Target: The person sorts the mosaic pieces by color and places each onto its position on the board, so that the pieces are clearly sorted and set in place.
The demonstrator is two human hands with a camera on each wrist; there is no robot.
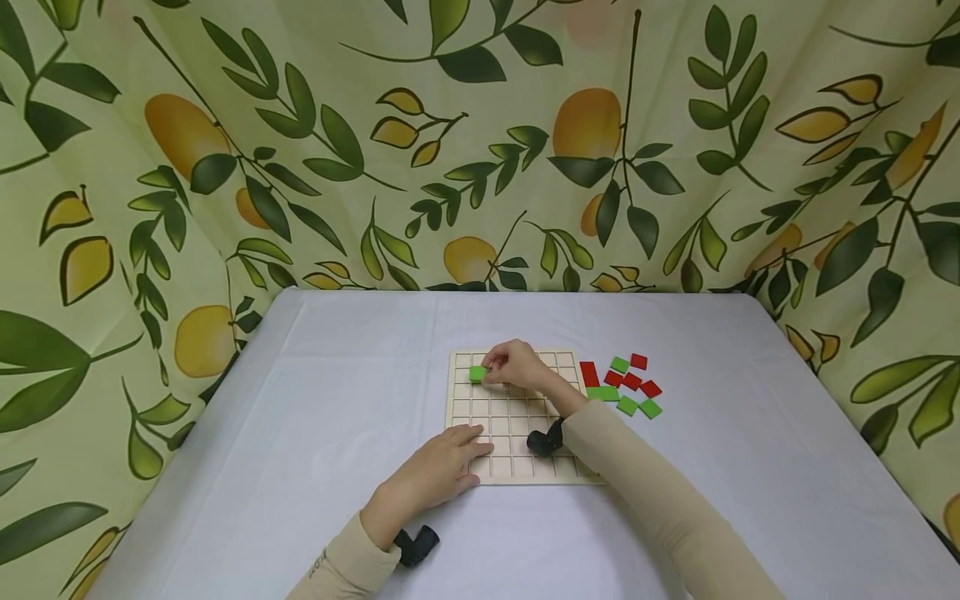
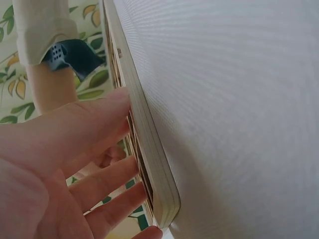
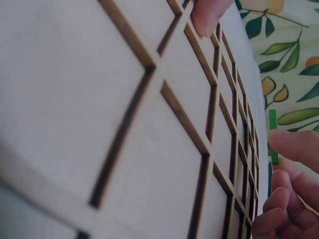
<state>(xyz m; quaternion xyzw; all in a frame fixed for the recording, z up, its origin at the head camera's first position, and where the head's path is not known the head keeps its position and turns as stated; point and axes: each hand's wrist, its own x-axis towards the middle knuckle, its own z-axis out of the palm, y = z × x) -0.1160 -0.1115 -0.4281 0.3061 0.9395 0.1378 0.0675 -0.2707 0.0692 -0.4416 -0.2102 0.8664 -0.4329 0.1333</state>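
Note:
A light wooden grid board (image 1: 517,417) with square cells lies on the table. My right hand (image 1: 516,365) pinches a green square tile (image 1: 477,374) over the board's upper left part. In the right wrist view, that tile (image 3: 273,119) is held edge-on between thumb and fingers, above the grid. My left hand (image 1: 442,463) rests at the board's lower left corner with its fingers extended over the cells. Its thumb (image 2: 112,102) touches the board's edge (image 2: 144,109) in the left wrist view.
Right of the board lie several loose red tiles (image 1: 651,389) and green tiles (image 1: 650,408). A red rectangle (image 1: 589,374) and a green rectangle (image 1: 603,393) touch or nearly touch the board's right edge. White cloth (image 1: 360,358) covers the table; a leaf-patterned curtain (image 1: 465,208) stands behind.

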